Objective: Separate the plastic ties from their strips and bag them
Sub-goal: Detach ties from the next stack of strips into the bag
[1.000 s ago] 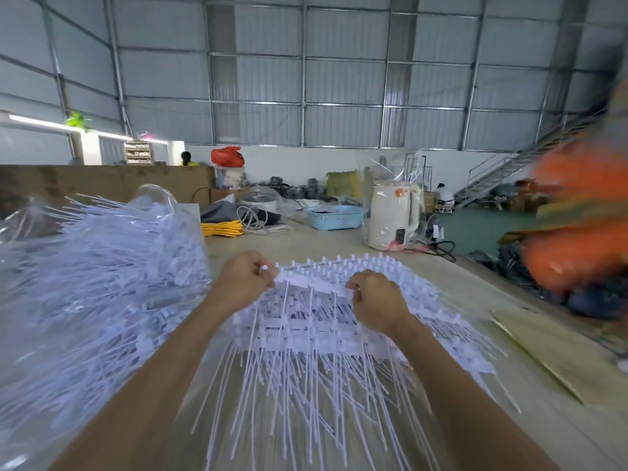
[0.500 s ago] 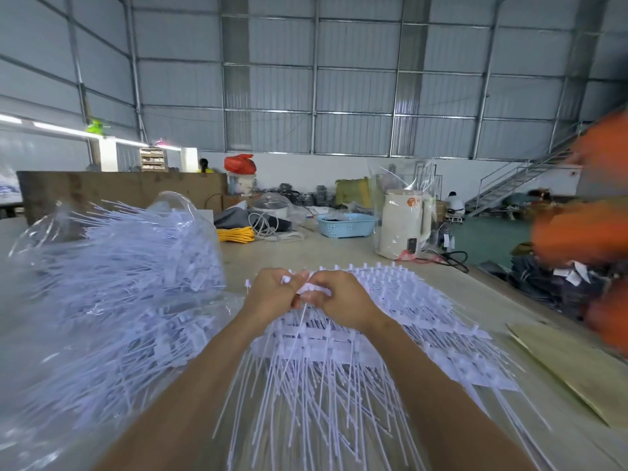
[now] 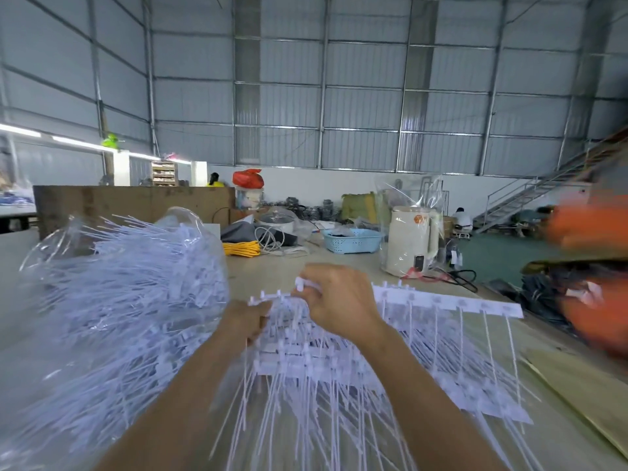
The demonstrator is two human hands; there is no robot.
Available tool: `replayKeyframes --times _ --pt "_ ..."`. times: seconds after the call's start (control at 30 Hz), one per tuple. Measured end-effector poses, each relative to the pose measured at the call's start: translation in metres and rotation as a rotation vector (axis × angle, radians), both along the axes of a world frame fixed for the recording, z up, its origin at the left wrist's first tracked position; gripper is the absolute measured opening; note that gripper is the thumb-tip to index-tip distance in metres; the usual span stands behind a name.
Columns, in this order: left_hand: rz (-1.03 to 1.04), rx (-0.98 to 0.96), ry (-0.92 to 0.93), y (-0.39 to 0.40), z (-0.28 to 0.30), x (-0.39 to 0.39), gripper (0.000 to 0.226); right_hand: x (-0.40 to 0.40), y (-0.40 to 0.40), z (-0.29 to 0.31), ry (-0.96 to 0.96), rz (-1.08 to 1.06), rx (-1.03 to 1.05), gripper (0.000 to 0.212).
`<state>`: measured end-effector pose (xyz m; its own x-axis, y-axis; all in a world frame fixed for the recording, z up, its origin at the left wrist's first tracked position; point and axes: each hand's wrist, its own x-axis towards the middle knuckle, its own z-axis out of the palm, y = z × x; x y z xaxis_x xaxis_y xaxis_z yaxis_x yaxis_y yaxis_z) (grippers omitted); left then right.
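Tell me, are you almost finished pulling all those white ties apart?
Not nearly. Done: the clear bag on the left already bulges with loose ties. In hand: the right hand pinches the top strip while the left hand grips the ties hanging just below it. Left: a thick pile of strips with ties attached lies underneath on the table.

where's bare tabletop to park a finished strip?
Free: the table between the yellow cord coil, blue basket and both hands; also the near right edge by the cardboard sheet. Crowded: left, under the clear bag of ties; centre, under the pile of tie strips.
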<state>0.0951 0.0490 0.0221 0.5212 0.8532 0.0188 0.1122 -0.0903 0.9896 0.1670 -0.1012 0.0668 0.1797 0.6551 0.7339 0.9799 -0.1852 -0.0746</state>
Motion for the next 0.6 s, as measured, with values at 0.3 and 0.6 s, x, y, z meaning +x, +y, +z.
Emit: replayKeyframes --times 0.3,0.6 --pt "-0.381 -0.291 -0.501 -0.023 0.044 0.000 0.022 0.034 -0.031 0.019 0.417 0.050 -0.194 0.029" --pt "-0.581 -0.213 -0.177 -0.049 0.024 0.017 0.052 0.040 -0.025 0.008 0.544 0.145 -0.316 0.026"
